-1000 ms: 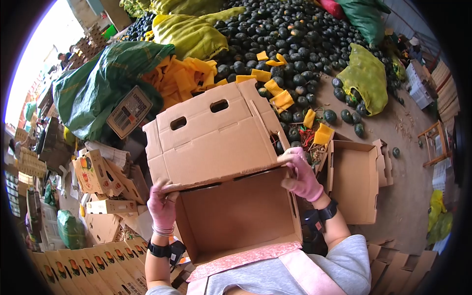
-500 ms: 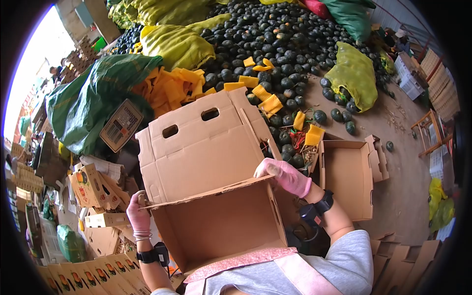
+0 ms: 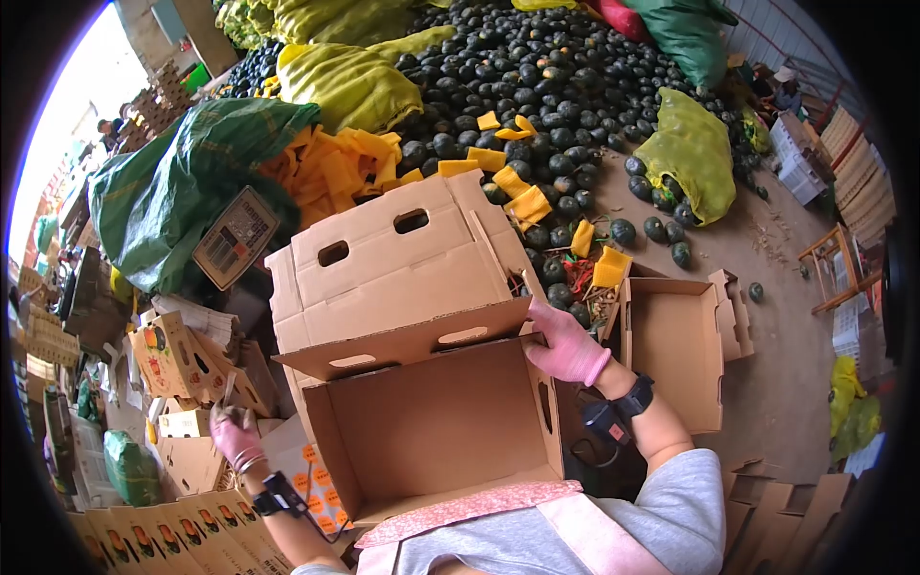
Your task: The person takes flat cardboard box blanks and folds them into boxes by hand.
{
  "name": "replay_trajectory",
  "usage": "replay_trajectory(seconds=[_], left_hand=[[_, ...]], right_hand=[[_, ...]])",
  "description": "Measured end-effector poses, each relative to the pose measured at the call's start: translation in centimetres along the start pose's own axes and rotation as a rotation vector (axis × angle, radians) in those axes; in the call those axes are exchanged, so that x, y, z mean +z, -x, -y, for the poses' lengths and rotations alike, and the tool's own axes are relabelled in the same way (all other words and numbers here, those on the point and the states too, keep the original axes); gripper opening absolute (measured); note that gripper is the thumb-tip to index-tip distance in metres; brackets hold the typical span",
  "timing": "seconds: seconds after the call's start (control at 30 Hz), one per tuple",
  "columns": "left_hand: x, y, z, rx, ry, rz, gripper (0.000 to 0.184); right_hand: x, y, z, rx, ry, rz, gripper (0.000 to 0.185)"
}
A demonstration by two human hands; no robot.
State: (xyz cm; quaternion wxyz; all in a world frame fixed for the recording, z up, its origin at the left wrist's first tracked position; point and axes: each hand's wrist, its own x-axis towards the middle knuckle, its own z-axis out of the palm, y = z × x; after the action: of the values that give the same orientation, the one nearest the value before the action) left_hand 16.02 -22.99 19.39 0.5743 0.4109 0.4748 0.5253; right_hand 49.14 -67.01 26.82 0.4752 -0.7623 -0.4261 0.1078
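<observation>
An open brown cardboard box [image 3: 436, 426] sits in front of my body, with its long slotted flap [image 3: 412, 337] raised along the far side. My right hand [image 3: 567, 347], in a pink glove, is closed on the box's far right corner, at the end of that flap. My left hand [image 3: 237, 436], also gloved in pink with greyish fingertips, is off the box to its left. Its fingers look loosely apart and I see nothing held. Beyond the box lies a wide cardboard piece [image 3: 393, 264] with two hand holes. Orange round stickers [image 3: 324, 489] on a sheet show below my left hand.
Dark green squashes [image 3: 537, 86] are heaped ahead, with yellow foam sleeves [image 3: 526, 204] among them. A green sack [image 3: 182, 192] stands left; a yellow mesh bag [image 3: 685, 158] lies right. Another open box [image 3: 674, 355] is at my right. Printed cartons [image 3: 165, 359] are piled left.
My left hand has let go of the box's left corner and moved left and down. The slotted flap has tilted up, showing its two holes. My right hand has shifted slightly along the corner.
</observation>
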Motion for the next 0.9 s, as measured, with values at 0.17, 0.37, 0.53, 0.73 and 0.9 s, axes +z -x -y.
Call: replay_trajectory(seconds=[0.17,0.37,0.53,0.73,0.9], left_hand=[[0.9,1.9,-2.3,0.36,-0.56,-0.038,0.087],[8.7,7.5,-1.5,-0.493,0.495,1.209,0.079],[12.0,11.7,-3.6,-0.418,0.084,1.179,0.046],[14.2,13.3,-8.7,0.142,-0.978,1.688,0.085],[16.6,14.7,-7.5,0.909,-1.215,1.751,0.056]], right_hand=[[0.4,-0.2,-0.9,0.035,0.102,0.088,0.06],[1.1,0.5,-1.2,0.069,-0.094,0.042,0.073],[-1.2,1.0,-0.1,-0.24,-0.402,0.177,0.055],[-2.9,-1.4,1.4,-0.191,-0.1,0.368,0.044],[0.0,-3.5,5.6,-0.247,0.787,0.567,0.064]])
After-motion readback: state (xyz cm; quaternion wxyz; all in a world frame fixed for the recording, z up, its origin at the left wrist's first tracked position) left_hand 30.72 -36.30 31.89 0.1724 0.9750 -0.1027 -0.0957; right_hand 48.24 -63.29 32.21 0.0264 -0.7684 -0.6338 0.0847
